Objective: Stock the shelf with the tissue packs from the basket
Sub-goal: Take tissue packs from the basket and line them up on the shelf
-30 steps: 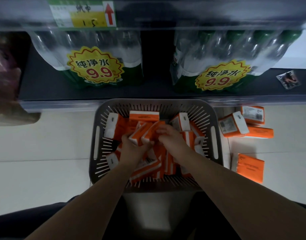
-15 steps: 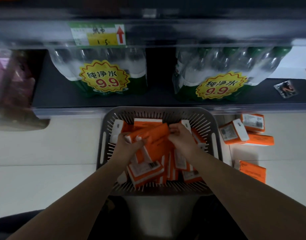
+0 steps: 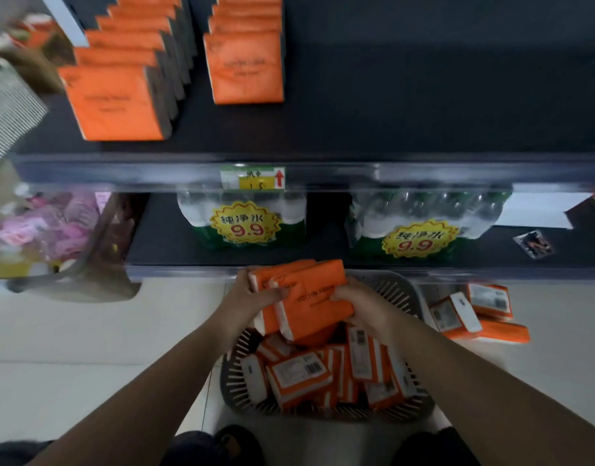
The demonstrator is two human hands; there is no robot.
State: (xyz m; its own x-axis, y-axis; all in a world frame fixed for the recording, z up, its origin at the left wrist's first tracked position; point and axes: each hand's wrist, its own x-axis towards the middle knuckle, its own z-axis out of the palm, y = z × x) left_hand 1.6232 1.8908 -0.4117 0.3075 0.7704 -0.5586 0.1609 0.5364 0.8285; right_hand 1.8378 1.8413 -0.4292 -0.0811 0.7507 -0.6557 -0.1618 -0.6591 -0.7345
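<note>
Gripping one tissue-pack bundle [image 3: 311, 299], left hand [image 3: 252, 297] and right hand [image 3: 365, 309] clamp it above one basket [image 3: 408, 295].

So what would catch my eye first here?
The left hand and right hand grip a bundle of orange tissue packs above a grey basket holding more. Higher up, two rows of matching packs stand on the dark upper shelf, and water bottles with yellow 9.9 stickers sit on the shelf beneath.

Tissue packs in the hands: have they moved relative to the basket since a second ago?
Yes. The held tissue packs have risen out of the basket, up past its far rim toward the lower shelf edge.
</note>
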